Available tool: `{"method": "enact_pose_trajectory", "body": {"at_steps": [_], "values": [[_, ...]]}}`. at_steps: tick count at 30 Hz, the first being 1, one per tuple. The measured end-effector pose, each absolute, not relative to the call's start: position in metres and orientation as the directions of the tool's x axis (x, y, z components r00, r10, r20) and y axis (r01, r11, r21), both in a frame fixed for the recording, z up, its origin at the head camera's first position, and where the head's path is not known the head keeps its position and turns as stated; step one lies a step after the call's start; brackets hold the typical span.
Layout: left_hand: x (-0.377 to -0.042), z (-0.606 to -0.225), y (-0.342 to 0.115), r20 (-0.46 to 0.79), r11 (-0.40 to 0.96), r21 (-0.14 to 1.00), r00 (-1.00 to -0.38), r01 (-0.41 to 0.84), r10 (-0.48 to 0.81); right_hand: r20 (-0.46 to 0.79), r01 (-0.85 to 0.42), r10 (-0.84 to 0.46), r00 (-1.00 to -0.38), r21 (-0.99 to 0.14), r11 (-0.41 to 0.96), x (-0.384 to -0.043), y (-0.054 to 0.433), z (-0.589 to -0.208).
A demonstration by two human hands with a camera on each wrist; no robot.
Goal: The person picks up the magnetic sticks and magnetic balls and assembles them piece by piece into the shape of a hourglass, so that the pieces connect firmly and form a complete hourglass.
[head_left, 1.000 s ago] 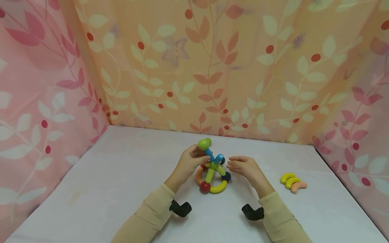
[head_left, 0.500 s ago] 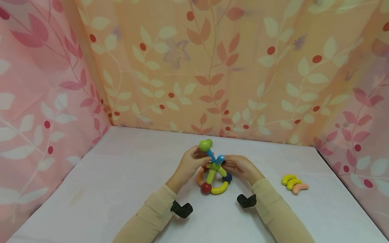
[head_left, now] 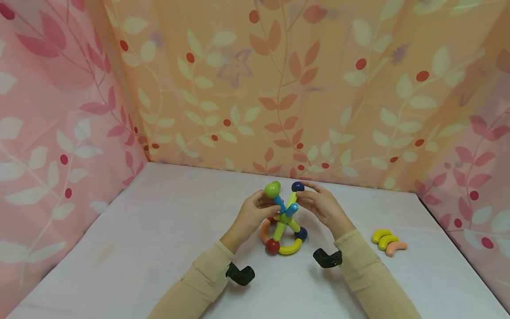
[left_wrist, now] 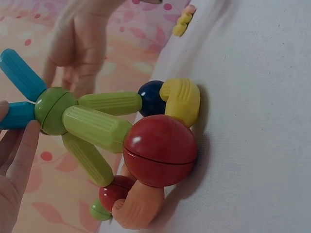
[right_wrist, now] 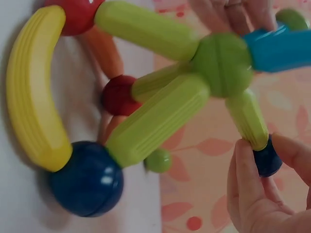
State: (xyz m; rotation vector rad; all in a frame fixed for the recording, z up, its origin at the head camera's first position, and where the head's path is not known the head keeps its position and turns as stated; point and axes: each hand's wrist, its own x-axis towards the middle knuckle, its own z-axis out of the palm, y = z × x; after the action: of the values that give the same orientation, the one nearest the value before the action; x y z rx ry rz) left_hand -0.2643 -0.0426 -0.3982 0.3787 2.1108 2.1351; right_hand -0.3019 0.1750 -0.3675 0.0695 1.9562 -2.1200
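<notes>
A magnetic stick-and-ball toy stands on the white table. Its base is a ring of curved sticks, one yellow and one orange, joined by red and dark blue balls. Yellow-green sticks slope up from it to a green centre ball. My left hand holds a blue stick tipped with a green ball. A second blue stick juts out free. My right hand pinches a dark blue ball on the end of a raised yellow-green stick.
Three curved sticks, two yellow and one orange, lie together at the right of the table. A small green ball sits behind the toy. Floral cloth hangs behind and at both sides.
My right hand has come in from the right, taken hold of the dark blue ball behind the toy and raised it with its stick. My left hand keeps its grip on the blue stick.
</notes>
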Motion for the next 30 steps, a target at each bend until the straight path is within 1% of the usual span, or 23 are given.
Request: {"method": "enact_pose_trajectory", "body": {"at_steps": [6, 10, 15, 21, 30], "values": [[-0.264, -0.399, -0.042, 0.092, -0.009, 0.996, -0.965, 0.092, 0.247, -0.076, 0.072, -0.172, -0.982, -0.997, 0.028, -0.287, 0.17, -0.354], [-0.264, -0.399, -0.042, 0.099, -0.01, 0.995, -0.966, 0.1, 0.241, -0.035, 0.023, -0.195, -0.98, -0.998, 0.064, -0.282, 0.169, -0.35], [-0.264, -0.399, -0.04, 0.096, 0.001, 0.995, -0.966, 0.099, 0.242, -0.03, 0.017, -0.214, -0.976, -0.998, 0.064, -0.275, 0.172, -0.352], [-0.264, -0.399, -0.038, 0.085, 0.039, 0.994, -0.963, 0.098, 0.257, -0.03, 0.024, -0.236, -0.971, -0.999, 0.026, -0.274, 0.18, -0.362], [-0.263, -0.399, -0.037, 0.076, 0.076, 0.992, -0.966, 0.098, 0.247, -0.023, 0.003, -0.322, -0.946, -0.998, 0.064, -0.275, 0.189, -0.375]]}}
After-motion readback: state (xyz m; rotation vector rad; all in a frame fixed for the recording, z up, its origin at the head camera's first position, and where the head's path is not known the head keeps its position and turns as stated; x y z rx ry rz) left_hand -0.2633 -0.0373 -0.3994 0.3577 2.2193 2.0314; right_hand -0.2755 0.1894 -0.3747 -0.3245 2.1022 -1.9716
